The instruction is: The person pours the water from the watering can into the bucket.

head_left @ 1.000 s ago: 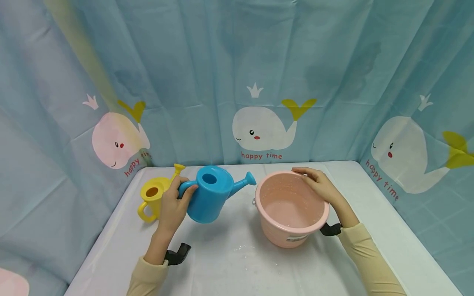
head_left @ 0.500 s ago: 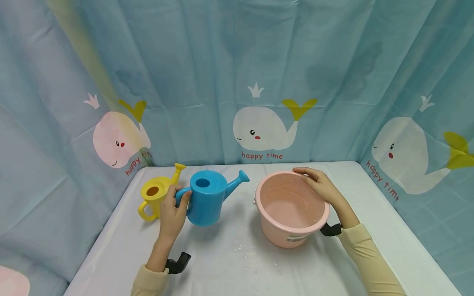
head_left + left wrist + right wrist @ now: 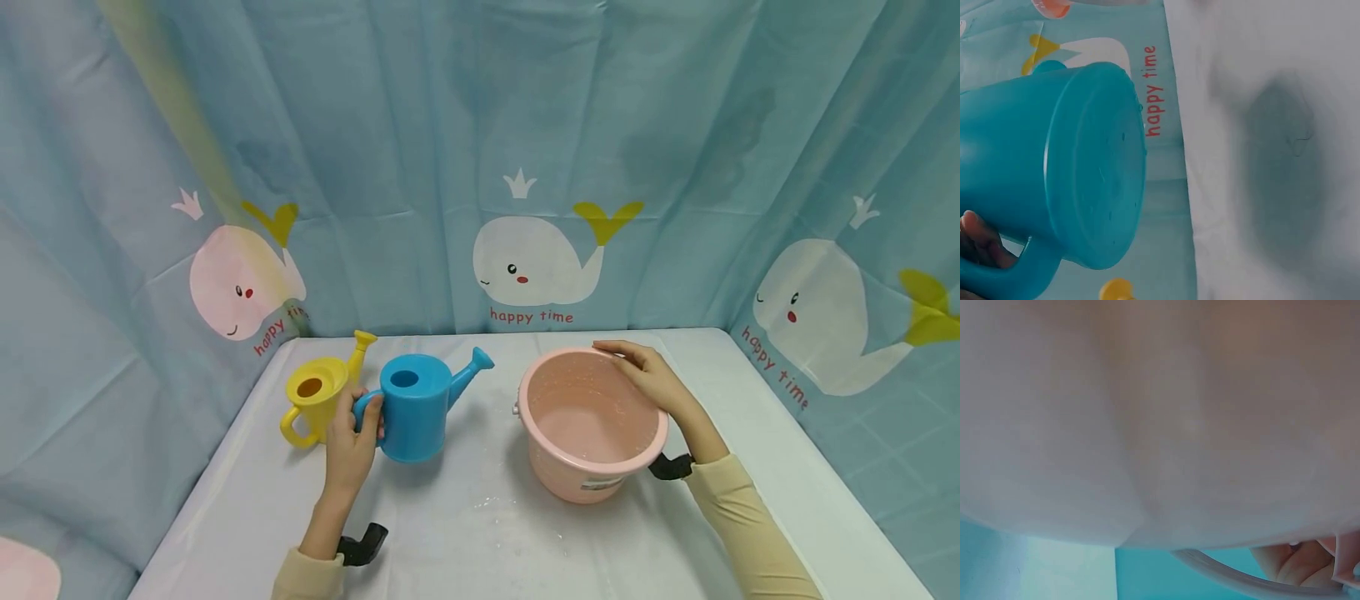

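My left hand (image 3: 351,450) grips the handle of a blue watering can (image 3: 415,417), fingers curled through it. The can is roughly upright with its spout pointing right. In the left wrist view, the can's base (image 3: 1107,169) carries water drops, and a shadow lies on the table apart from it. My right hand (image 3: 651,379) holds the far right rim of a pink bucket (image 3: 558,458), which is tilted slightly toward me. Drops cling to its inner wall. The bucket's side fills most of the right wrist view, with some fingers (image 3: 1304,565) at the lower right.
A yellow watering can (image 3: 315,387) stands left of the blue one, partly behind my left hand. Water drops lie on the white tabletop (image 3: 480,550) in front of the bucket. A blue whale-print curtain (image 3: 420,167) surrounds the table's back and sides.
My left hand has brought the blue watering can left and lower, away from the bucket, and the can has turned more upright. The right hand and bucket stay put.
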{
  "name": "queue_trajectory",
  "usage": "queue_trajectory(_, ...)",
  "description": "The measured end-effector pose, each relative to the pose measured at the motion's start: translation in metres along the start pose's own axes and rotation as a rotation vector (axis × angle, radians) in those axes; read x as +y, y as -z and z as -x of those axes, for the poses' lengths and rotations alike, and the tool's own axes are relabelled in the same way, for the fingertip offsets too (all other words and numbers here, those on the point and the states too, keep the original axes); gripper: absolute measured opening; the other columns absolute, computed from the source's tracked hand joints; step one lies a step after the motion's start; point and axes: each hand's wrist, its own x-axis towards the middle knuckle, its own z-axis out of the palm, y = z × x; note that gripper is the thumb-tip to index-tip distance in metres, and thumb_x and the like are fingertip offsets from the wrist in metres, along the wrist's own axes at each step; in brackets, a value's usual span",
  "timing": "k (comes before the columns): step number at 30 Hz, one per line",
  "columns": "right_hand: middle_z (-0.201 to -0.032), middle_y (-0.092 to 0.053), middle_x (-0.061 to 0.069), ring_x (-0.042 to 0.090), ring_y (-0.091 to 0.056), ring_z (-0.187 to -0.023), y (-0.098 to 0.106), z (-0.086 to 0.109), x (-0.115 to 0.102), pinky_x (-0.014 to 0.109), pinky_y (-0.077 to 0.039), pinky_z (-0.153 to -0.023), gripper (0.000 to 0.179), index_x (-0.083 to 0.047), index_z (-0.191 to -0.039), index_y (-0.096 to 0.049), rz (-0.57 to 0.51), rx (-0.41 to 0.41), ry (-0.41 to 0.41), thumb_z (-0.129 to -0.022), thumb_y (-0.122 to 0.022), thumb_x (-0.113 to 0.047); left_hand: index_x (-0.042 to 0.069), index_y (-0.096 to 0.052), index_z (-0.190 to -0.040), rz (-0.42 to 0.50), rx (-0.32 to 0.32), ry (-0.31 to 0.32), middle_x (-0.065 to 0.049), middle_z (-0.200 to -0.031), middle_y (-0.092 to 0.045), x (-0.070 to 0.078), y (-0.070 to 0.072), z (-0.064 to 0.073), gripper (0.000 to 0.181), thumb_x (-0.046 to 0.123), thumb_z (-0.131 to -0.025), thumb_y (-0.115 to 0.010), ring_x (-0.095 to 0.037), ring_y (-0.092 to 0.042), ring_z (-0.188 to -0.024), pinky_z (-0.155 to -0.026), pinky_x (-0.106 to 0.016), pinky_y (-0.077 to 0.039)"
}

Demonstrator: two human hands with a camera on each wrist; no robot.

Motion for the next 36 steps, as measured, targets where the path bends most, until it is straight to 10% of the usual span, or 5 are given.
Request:
queue_trajectory(8,-0.126,-0.054,0.024,0.038,-0.056,-0.11,0.002,0.002,-0.009,0.04,-0.05,-0.085,0.033,0.006,-0.127,-0.05,0.002,-0.008,-0.025,-0.097,-0.044,-0.005,-0.005,-0.047,-0.098,0.063,0.007,0.068,-0.019,-0.076,-0.054,-0.013,-0.005,0.006,0.015,0.011,-0.098,-0.045,-0.017,-0.057,-0.062,-0.064,-0.023,-0.053)
queue_trajectory(22,-0.129,-0.055,0.016,0.033,-0.053,-0.115,0.004,-0.005,0.023,0.018,-0.046,-0.086,0.033,-0.005,-0.129,-0.053,-0.042,0.004,0.01,-0.099,-0.045,-0.013,-0.012,-0.044,-0.099,0.133,0.02,0.148,-0.025,-0.079,-0.055,-0.028,-0.004,0.009,0.024,0.011,-0.1,-0.041,-0.04,-0.059,-0.071,-0.068,-0.025,-0.054)
queue_trajectory(36,-0.129,-0.055,0.015,0.031,-0.053,-0.115,0.0,-0.003,0.022,0.016,-0.046,-0.084,0.032,-0.005,-0.129,-0.053,-0.026,0.002,-0.002,-0.099,-0.044,-0.014,-0.003,-0.044,-0.097,0.146,0.064,0.207,-0.018,-0.078,-0.061,-0.082,-0.013,0.02,0.024,0.021,-0.1,-0.041,-0.021,-0.065,-0.066,-0.065,-0.022,-0.053)
